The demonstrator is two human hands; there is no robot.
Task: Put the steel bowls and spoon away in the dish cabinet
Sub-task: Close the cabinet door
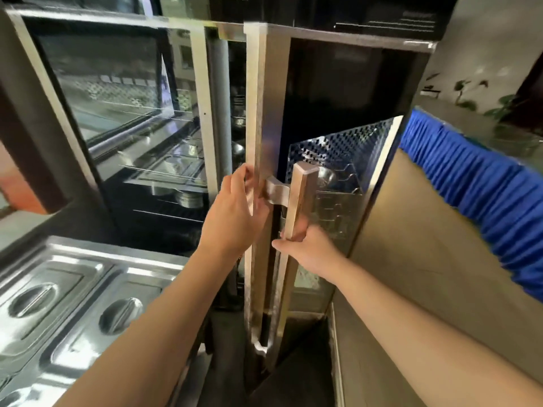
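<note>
The dish cabinet [417, 118] stands in front of me with a glass door on each side. My right hand [308, 251] grips the long steel handle [299, 201] of the right door low down. My left hand [235, 212] rests on the edge of that door [258, 127], fingers spread against the metal. The right door stands ajar, and a perforated steel shelf [346, 148] with wire racks shows inside. Steel bowls [188, 198] sit stacked on the shelves behind the left glass door [123, 113]. No spoon is in view.
Steel food pan lids [67, 292] cover a counter at the lower left. A beige panel [426, 230] adjoins the cabinet on the right, with a blue pleated cloth [484, 195] behind it. Green plants [476, 95] stand at the far right.
</note>
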